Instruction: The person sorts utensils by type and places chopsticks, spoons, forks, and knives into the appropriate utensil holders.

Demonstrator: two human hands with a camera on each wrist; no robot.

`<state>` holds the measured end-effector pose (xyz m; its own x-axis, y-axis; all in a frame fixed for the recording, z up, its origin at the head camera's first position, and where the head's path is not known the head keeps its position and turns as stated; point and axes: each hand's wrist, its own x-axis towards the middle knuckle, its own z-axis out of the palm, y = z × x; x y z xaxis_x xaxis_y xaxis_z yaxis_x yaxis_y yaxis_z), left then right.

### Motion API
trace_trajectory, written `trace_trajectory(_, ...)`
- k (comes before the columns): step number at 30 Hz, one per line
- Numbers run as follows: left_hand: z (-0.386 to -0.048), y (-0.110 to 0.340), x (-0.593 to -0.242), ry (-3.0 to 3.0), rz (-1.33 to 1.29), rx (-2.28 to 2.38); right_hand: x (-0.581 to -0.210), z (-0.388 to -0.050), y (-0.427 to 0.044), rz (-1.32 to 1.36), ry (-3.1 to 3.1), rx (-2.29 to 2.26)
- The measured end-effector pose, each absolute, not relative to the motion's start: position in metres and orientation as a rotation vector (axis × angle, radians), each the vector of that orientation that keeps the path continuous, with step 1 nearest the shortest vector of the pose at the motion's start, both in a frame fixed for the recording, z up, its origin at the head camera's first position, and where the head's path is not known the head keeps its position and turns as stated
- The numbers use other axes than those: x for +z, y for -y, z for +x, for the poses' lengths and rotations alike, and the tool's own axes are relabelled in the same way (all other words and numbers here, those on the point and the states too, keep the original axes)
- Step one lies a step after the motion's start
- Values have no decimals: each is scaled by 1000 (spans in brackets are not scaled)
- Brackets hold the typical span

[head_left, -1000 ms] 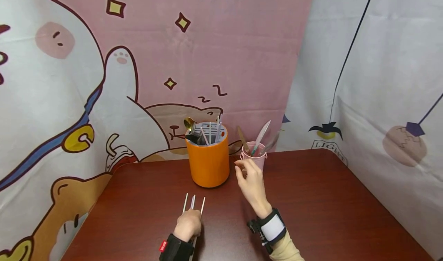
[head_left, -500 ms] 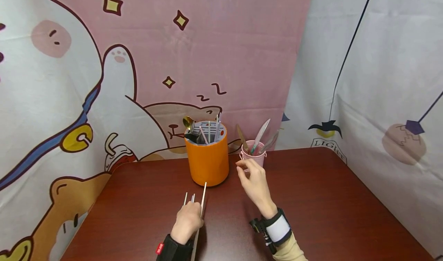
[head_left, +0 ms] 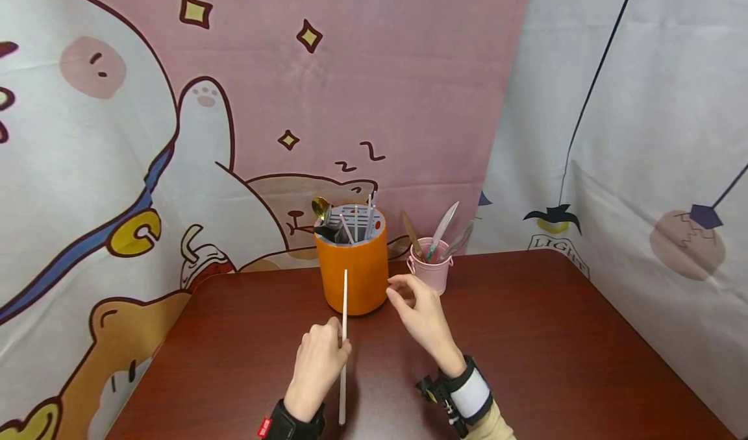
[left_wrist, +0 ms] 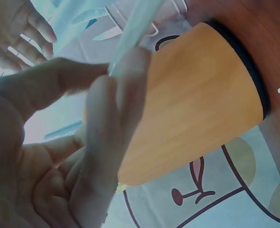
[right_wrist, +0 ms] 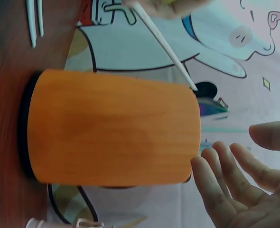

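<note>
In the head view my left hand (head_left: 317, 365) pinches a white chopstick (head_left: 343, 388) between thumb and fingers, its tip pointing up across the front of an orange utensil holder (head_left: 355, 274). The left wrist view shows the thumb and fingertips closed on that chopstick (left_wrist: 139, 28). My right hand (head_left: 424, 317) hovers to the right of the holder, fingers loosely bent and holding nothing. In the right wrist view its fingers (right_wrist: 216, 175) are spread near the holder's rim. Spoons and several sticks stand in the holder's slotted top.
Behind my right hand, a small pink pail (head_left: 430, 274) holds a few knives (head_left: 442, 231). More chopsticks (right_wrist: 32, 23) lie on the brown table (head_left: 526, 349), left of the holder. A printed cloth (head_left: 409, 102) hangs behind the table.
My left hand has risen from the table with one chopstick, now lifted higher toward the orange holder. My right hand has shifted slightly left, away from the pink pail.
</note>
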<state>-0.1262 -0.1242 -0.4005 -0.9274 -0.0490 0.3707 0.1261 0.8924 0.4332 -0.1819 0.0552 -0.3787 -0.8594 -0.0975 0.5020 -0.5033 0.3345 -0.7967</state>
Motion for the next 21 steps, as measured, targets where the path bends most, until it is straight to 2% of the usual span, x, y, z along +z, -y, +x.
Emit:
trace_trajectory(11,-127,117,-394,2455,-139,-687,-378,-174,-46,583,2335,1770)
trace_trajectory(21,-126,110,-395,2313,-245,-669,-378,-170,-42,629,2339,1783)
